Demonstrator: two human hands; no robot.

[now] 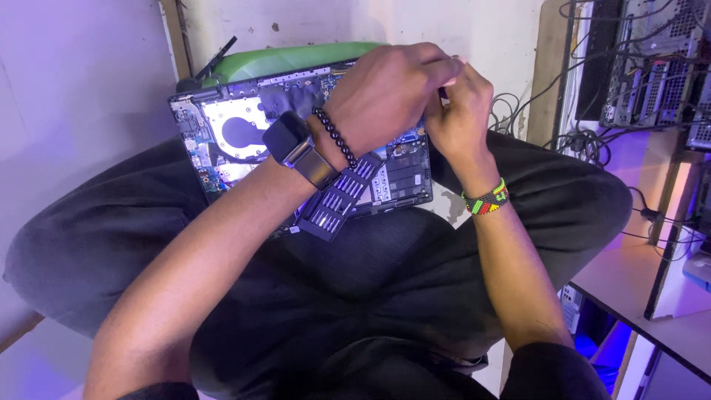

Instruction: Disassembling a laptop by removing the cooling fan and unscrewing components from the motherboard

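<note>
Fingers of both hands are bunched together, tips meeting over the far right corner of the opened laptop, though whatever they pinch is hidden. The left hand curls over the top, the right hand presses in beside it, touching. The laptop rests on the lap, and a bit case full of slim metal bits lies across its near edge.
</note>
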